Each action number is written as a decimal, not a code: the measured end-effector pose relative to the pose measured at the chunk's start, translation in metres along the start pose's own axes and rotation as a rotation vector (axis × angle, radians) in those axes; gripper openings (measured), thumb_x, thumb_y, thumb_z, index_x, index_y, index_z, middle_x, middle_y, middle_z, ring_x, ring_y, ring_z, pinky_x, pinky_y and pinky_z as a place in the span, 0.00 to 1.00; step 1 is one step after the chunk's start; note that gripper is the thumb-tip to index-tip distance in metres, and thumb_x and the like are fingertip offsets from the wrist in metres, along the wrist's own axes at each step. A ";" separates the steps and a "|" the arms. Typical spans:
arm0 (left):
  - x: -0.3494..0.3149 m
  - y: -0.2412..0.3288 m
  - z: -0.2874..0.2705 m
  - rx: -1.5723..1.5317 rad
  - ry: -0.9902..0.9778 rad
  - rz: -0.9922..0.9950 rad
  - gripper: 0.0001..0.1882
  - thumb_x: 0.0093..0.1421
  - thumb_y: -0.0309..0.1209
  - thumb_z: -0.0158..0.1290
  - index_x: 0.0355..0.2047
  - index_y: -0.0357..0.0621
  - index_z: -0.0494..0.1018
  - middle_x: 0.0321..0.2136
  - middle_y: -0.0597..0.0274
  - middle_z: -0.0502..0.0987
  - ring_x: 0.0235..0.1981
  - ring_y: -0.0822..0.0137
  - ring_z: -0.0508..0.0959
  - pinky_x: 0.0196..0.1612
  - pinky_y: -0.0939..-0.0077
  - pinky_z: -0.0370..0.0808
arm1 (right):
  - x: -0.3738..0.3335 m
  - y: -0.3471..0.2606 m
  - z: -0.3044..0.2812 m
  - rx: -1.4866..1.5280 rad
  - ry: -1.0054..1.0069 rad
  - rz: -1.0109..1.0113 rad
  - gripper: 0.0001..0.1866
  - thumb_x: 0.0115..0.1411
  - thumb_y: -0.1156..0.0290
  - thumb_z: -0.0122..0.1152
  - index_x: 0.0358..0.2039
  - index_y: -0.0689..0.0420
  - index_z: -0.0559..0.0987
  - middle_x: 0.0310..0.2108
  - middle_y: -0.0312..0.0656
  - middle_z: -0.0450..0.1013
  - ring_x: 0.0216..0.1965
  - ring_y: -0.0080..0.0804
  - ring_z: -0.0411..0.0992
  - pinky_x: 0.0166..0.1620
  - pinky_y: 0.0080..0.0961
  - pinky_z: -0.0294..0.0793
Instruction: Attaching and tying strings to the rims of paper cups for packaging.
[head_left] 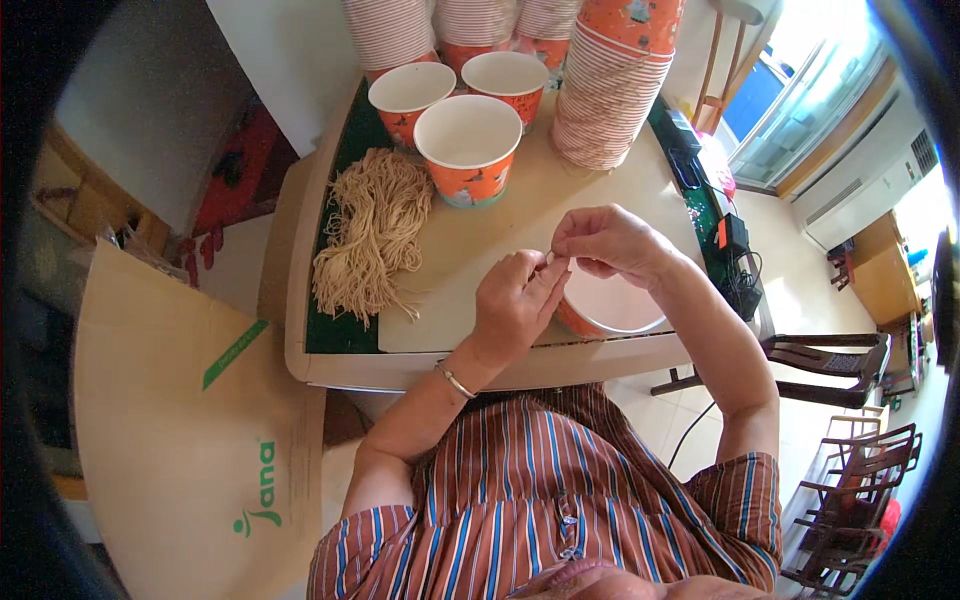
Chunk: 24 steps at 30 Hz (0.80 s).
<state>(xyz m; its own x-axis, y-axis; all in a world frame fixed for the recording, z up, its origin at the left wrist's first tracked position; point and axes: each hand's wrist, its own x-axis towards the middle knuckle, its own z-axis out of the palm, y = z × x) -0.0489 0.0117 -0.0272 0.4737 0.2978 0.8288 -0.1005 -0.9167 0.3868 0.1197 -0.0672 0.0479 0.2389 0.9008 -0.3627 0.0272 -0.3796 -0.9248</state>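
My left hand [515, 298] and my right hand [612, 243] meet over the near part of the table, fingertips pinched together. Whatever is between them is too small to make out. Just below my hands stands an orange paper tub [612, 300] with a pale inside, partly hidden by my fingers and right forearm. Left of my left hand lies a loose bundle of beige strings [372, 230]. Beyond it are three more open orange paper tubs, the nearest tub [468, 135] beside the bundle's top end.
Tall stacks of nested tubs [612, 95] rise along the table's far side. A large cardboard sheet [180, 400] leans at the left. Black adapters and cables [735, 240] line the table's right edge, with a dark wooden chair [825, 365] beyond.
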 end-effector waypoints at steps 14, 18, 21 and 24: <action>0.007 -0.021 -0.003 -0.513 -0.149 -0.572 0.07 0.59 0.27 0.61 0.36 0.38 0.77 0.35 0.64 0.73 0.28 0.74 0.75 0.33 0.79 0.74 | -0.006 -0.009 0.011 -0.118 0.037 -0.044 0.03 0.60 0.75 0.64 0.34 0.59 0.80 0.23 0.31 0.73 0.21 0.13 0.64 0.22 0.13 0.59; 0.003 -0.028 0.004 -0.609 -0.139 -0.600 0.07 0.58 0.25 0.62 0.36 0.38 0.77 0.35 0.66 0.74 0.29 0.76 0.74 0.33 0.81 0.74 | -0.007 -0.008 0.012 -0.175 0.055 -0.046 0.04 0.59 0.75 0.65 0.34 0.59 0.79 0.23 0.30 0.73 0.22 0.13 0.65 0.23 0.13 0.61; 0.001 -0.032 0.006 -0.645 -0.153 -0.624 0.06 0.58 0.24 0.62 0.36 0.39 0.77 0.34 0.66 0.74 0.29 0.77 0.75 0.34 0.82 0.74 | -0.009 -0.009 0.014 -0.228 0.064 -0.087 0.04 0.59 0.74 0.65 0.34 0.58 0.79 0.24 0.29 0.73 0.22 0.13 0.65 0.24 0.13 0.63; 0.002 -0.033 0.004 -0.681 -0.181 -0.642 0.06 0.59 0.24 0.61 0.35 0.39 0.76 0.33 0.67 0.76 0.30 0.78 0.75 0.34 0.82 0.75 | -0.012 -0.011 0.015 -0.259 0.058 -0.119 0.05 0.58 0.72 0.65 0.34 0.57 0.78 0.25 0.29 0.73 0.23 0.13 0.65 0.25 0.14 0.64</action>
<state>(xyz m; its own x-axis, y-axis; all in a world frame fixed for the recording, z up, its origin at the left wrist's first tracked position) -0.0411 0.0418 -0.0399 0.7381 0.5920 0.3236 -0.2355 -0.2234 0.9458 0.1022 -0.0705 0.0607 0.2744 0.9314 -0.2394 0.3040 -0.3202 -0.8973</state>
